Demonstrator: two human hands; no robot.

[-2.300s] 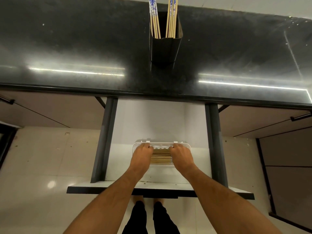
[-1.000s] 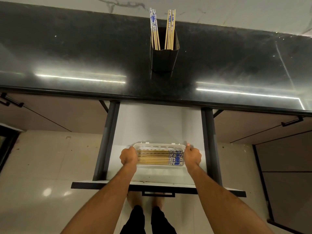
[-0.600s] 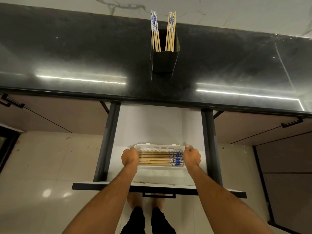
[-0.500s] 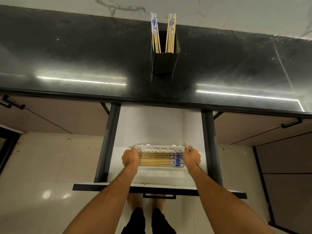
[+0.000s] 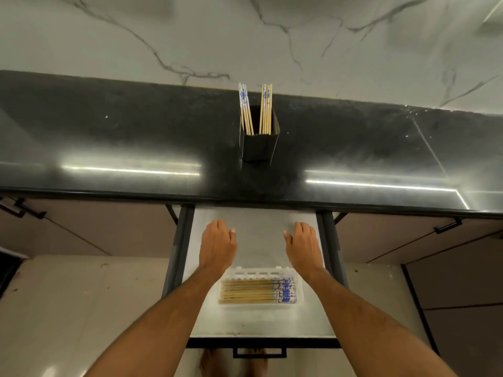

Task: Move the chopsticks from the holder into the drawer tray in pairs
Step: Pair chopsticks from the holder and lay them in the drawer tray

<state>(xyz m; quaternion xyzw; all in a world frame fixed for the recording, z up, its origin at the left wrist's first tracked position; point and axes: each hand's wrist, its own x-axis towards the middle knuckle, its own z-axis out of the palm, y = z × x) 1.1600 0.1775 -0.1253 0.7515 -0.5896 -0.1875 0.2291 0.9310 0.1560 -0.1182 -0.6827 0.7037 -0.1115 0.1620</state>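
Note:
A black holder (image 5: 259, 145) stands on the dark countertop with two bunches of bamboo chopsticks (image 5: 255, 109) with blue-and-white tops sticking out of it. In the open drawer (image 5: 261, 322) lies a white tray (image 5: 261, 306) holding several chopsticks (image 5: 257, 293) side by side, blue ends to the right. My left hand (image 5: 217, 244) and my right hand (image 5: 303, 247) hover above the drawer, beyond the tray, fingers extended toward the counter edge, palms down, holding nothing.
The glossy black countertop (image 5: 136, 142) runs the full width, backed by a marble wall. Closed cupboard doors with black handles (image 5: 447, 227) flank the drawer. The drawer's black front and handle (image 5: 260, 352) are near my legs. Pale floor tiles lie below.
Both hands let go of the tray's ends and moved forward, up toward the counter. My view tilted upward, showing more wall.

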